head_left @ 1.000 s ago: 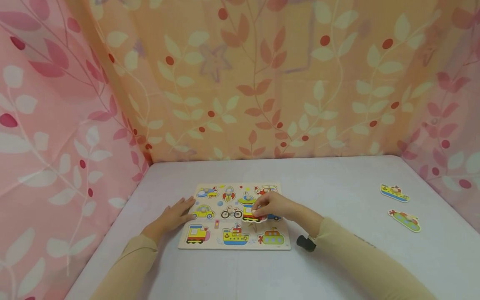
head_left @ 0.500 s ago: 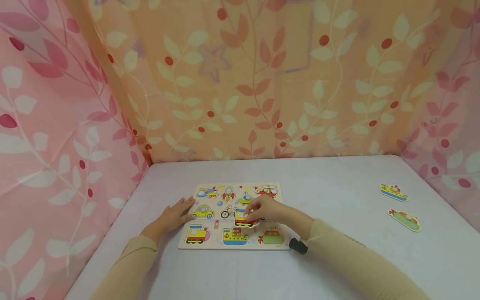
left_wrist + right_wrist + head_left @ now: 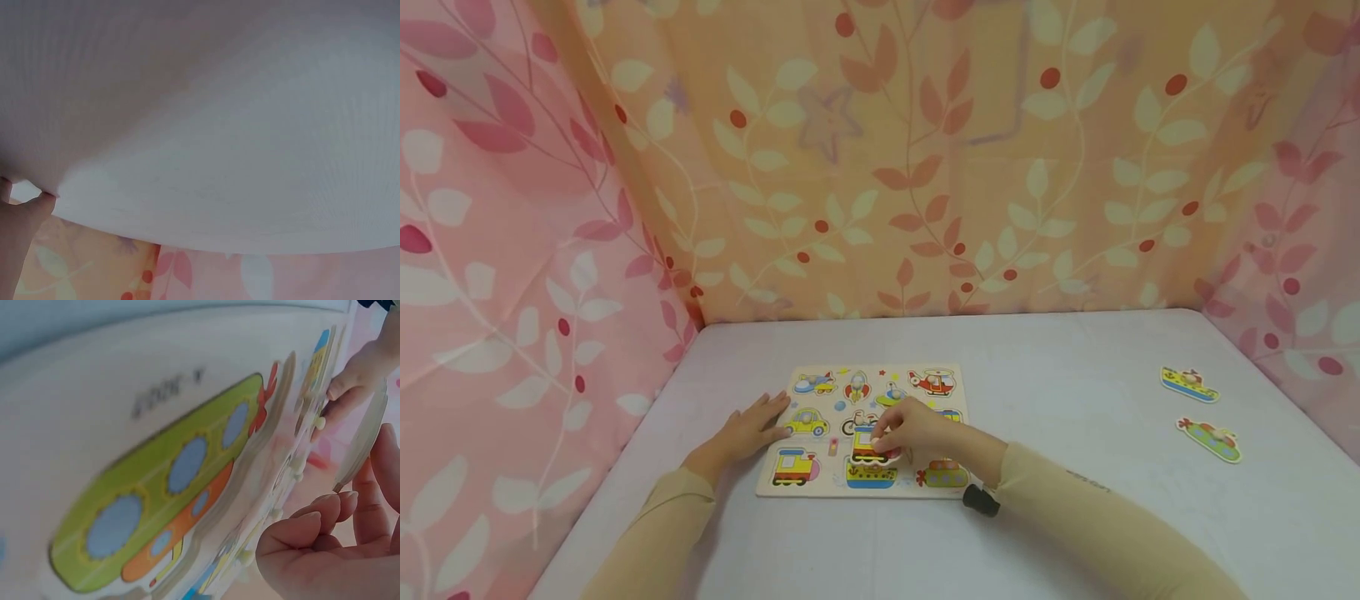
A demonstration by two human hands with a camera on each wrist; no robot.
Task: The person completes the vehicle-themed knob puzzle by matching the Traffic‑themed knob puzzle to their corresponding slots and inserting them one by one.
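Note:
My right hand (image 3: 913, 429) pinches a train puzzle piece (image 3: 863, 450) above the wooden puzzle board (image 3: 831, 490) in the head view. In the right wrist view the piece (image 3: 365, 444) is seen nearly edge-on at the fingertips of that hand (image 3: 325, 544). Below it on the board are the printed train recess (image 3: 792, 470), ship recess (image 3: 871, 477) and submarine recess (image 3: 945, 477). My left hand (image 3: 741, 435) rests at the board's left edge with fingers extended; only part of it (image 3: 22, 231) shows in the left wrist view.
A loose ship piece (image 3: 1190, 385) and a submarine piece (image 3: 1210, 440) lie far right on the white tablecloth (image 3: 1075, 375). Several knobbed pieces, among them a car (image 3: 807, 422) and a helicopter (image 3: 932, 382), sit in the board. Patterned curtains (image 3: 910, 167) surround the table.
My right hand has carried the train piece leftward and slightly nearer across the board, from beside the bicycle to over the ship recess. The left hand has stayed still.

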